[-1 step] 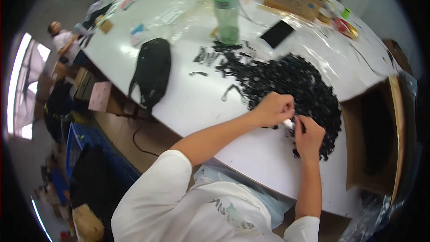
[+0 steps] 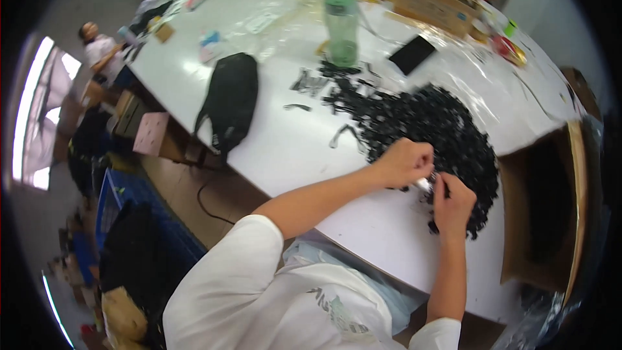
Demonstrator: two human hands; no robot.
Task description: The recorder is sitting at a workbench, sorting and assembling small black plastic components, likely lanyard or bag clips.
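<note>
Over the near edge of a large heap of small black strap-like pieces (image 2: pixel 447 116), my two hands are close together. My left hand (image 2: pixel 405 162) is closed, its fingertips pinched. Just to its right, my right hand (image 2: pixel 455 204) is closed too, thumb and forefinger pressed together. A small pale, shiny spot shows between the hands; whatever they hold is too small and blurred to name. Several loose black loops (image 2: pixel 343 135) lie on the white table left of the heap.
A black bag (image 2: pixel 232 100) lies left on the table (image 2: pixel 291 162). Behind the heap stand a green bottle (image 2: pixel 342 29) and a dark flat rectangle (image 2: pixel 413 55). An open cardboard box (image 2: pixel 573 207) is at the right edge. A person (image 2: pixel 100 52) is at the far left.
The whole scene has shifted slightly to the right in the picture. My hands keep nearly the same pinched pose beside the heap.
</note>
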